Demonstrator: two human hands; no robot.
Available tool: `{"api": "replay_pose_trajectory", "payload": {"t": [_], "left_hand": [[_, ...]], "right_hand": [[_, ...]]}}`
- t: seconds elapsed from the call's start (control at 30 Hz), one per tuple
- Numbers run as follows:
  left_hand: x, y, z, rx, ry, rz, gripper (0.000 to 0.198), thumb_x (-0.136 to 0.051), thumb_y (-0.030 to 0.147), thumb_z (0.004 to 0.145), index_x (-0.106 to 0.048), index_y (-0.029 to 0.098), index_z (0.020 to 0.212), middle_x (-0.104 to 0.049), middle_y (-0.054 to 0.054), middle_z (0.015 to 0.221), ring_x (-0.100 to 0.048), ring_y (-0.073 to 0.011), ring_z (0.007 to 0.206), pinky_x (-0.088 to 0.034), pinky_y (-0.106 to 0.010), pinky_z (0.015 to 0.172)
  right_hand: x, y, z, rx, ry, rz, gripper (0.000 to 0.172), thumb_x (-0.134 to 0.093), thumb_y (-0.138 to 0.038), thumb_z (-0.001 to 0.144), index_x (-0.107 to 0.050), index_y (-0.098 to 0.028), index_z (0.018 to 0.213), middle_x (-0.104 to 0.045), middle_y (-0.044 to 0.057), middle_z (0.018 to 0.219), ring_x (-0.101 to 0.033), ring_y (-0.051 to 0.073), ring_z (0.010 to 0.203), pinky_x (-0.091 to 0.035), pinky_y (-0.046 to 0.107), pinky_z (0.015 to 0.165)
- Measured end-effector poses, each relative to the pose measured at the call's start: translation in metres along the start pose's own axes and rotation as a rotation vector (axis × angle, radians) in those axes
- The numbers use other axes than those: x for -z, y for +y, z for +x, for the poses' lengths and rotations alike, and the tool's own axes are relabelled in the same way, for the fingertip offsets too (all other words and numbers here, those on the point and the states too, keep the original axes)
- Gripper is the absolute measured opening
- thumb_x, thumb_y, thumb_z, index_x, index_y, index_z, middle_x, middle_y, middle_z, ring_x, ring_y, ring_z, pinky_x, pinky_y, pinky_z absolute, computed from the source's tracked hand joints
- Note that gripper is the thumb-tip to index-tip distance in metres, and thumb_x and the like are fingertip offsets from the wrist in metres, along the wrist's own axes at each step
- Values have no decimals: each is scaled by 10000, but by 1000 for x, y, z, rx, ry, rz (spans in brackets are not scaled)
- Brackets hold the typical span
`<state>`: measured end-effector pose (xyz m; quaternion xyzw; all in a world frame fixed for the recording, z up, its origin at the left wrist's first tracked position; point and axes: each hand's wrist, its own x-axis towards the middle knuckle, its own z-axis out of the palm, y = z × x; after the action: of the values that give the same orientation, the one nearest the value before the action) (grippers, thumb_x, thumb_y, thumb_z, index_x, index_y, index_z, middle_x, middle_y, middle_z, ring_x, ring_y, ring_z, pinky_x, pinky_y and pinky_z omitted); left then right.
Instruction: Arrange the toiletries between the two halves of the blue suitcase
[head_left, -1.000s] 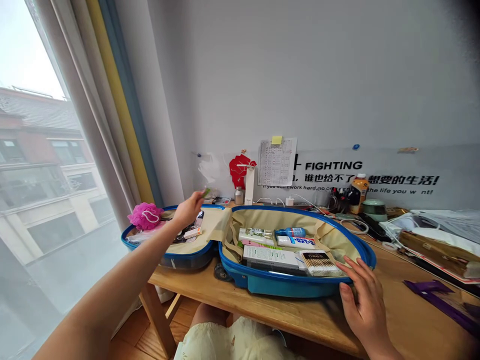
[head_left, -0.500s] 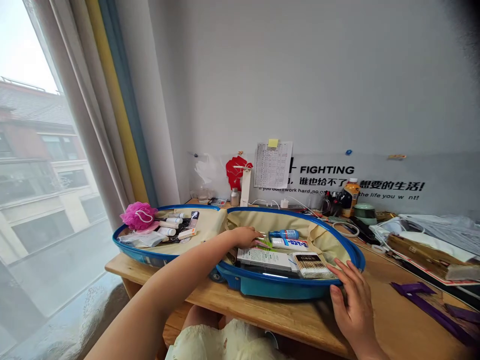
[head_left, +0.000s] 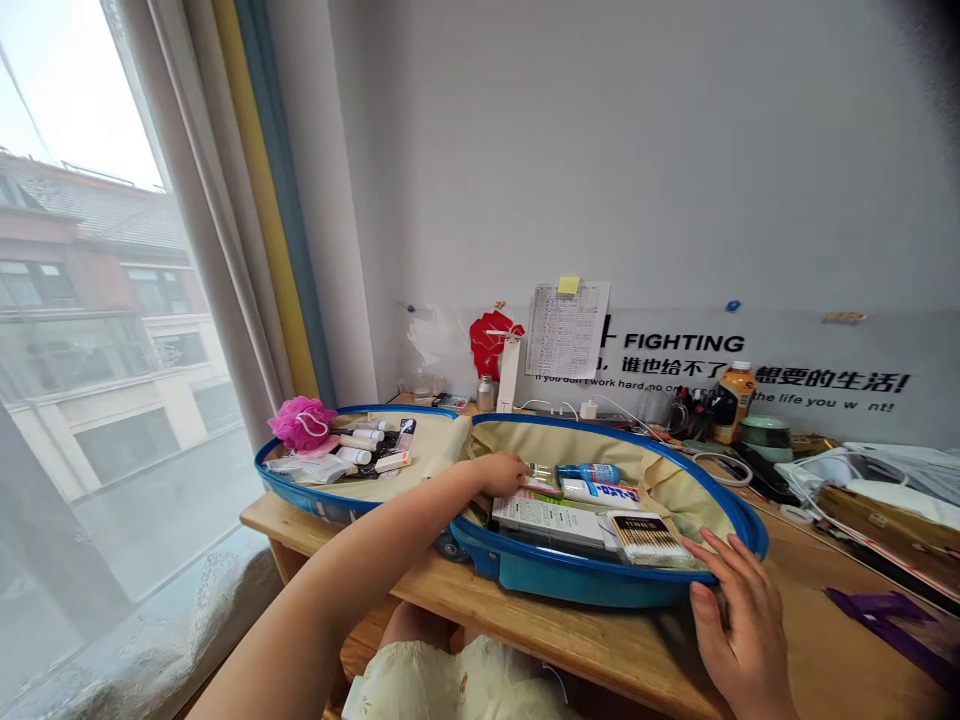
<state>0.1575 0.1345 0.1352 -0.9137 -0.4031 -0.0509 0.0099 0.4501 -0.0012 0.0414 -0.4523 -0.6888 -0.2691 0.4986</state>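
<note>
My left hand (head_left: 501,474) reaches into the right half of an open blue suitcase (head_left: 592,590), its fingers curled downward beside a small clear container (head_left: 541,476). What the fingertips hold, if anything, is hidden. Close by lie a blue bottle (head_left: 591,473), a white toothpaste box (head_left: 600,493) and a long white box (head_left: 547,520). A clear pack of cotton swabs (head_left: 643,540) sits near the front rim. My right hand (head_left: 739,610) rests at the case's right front rim, fingers spread and holding nothing.
In the suitcase's left half are a pink bath puff (head_left: 302,424), several white-capped tubes (head_left: 356,455) and a plastic bag (head_left: 307,468). Behind the case stand a metal-capped jar (head_left: 485,393) and an orange-labelled bottle (head_left: 733,402). Purple wrapping (head_left: 892,625) lies on the wooden desk at right.
The view has shifted, so the whole scene sits further right. My left hand's fingers have curled more, close to the small clear container. My right hand stays spread at the rim.
</note>
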Motion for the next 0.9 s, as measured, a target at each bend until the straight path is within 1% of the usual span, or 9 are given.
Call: {"api": "replay_pose_trajectory", "payload": {"t": [0.1,0.17,0.23,0.37,0.5,0.6,0.7,0.8,0.9], "left_hand": [[23,-18,-14,173,144,-21,420,-357,179,924,-569,245,1281,-595,-35,1314,-538,-147,1207,-397,-241,1038],[39,-43,-33,324,229,-20,475,-288,150,931,-519,252,1334,-544,-42,1367,-506,-153,1245,-386,-268,1058],[52,-74,-60,493,266,-3,495,-266,131,922,-511,232,1340,-538,-74,1361,-521,-185,1231,-415,-309,1037],[61,-136,-128,785,199,46,434,-342,99,882,-598,194,1220,-604,-116,1243,-585,-245,1143,-469,-379,965],[57,-173,-190,870,31,59,242,-443,218,942,-637,162,1074,-653,-88,1133,-622,-200,1045,-487,-390,937],[52,-185,-217,861,-77,67,268,-538,355,923,-624,137,1053,-662,-70,1089,-627,-180,994,-496,-411,913],[48,-188,-227,840,-133,96,269,-470,274,926,-621,145,1107,-668,-100,1117,-627,-194,1019,-477,-368,924],[45,-185,-224,807,-142,141,418,-425,197,882,-541,152,1281,-610,-149,1251,-604,-239,1107,-441,-359,967],[39,-175,-208,749,-142,166,485,-451,223,853,-507,199,1335,-561,-133,1317,-580,-255,1154,-427,-365,991]], "right_hand": [[0,-1,0,-1,9,0,352,-346,-367,952,-542,-190,1185,-585,134,1232,-446,312,1294,-387,501,1031],[0,-1,0,-4,7,1,351,-350,-362,950,-543,-188,1186,-584,135,1230,-444,314,1296,-383,504,1034],[0,0,-1,-3,6,3,351,-351,-361,949,-542,-188,1188,-582,134,1232,-445,313,1295,-381,505,1037],[-1,0,-1,-1,-1,3,354,-353,-366,948,-536,-194,1197,-575,129,1243,-440,309,1301,-378,499,1044],[-2,1,0,8,5,7,341,-364,-349,945,-534,-186,1191,-578,135,1233,-432,311,1307,-373,496,1050],[-2,0,-1,7,16,9,334,-367,-344,943,-537,-185,1182,-580,137,1228,-440,312,1300,-370,500,1055],[-2,0,-1,2,23,20,339,-362,-354,942,-539,-193,1182,-580,134,1232,-442,315,1299,-365,513,1060],[-1,0,-1,-6,12,32,343,-369,-357,937,-541,-200,1188,-578,132,1243,-441,318,1302,-371,517,1056],[-1,2,-2,-22,0,25,348,-365,-363,932,-549,-209,1185,-583,124,1245,-456,313,1291,-381,516,1051]]}}
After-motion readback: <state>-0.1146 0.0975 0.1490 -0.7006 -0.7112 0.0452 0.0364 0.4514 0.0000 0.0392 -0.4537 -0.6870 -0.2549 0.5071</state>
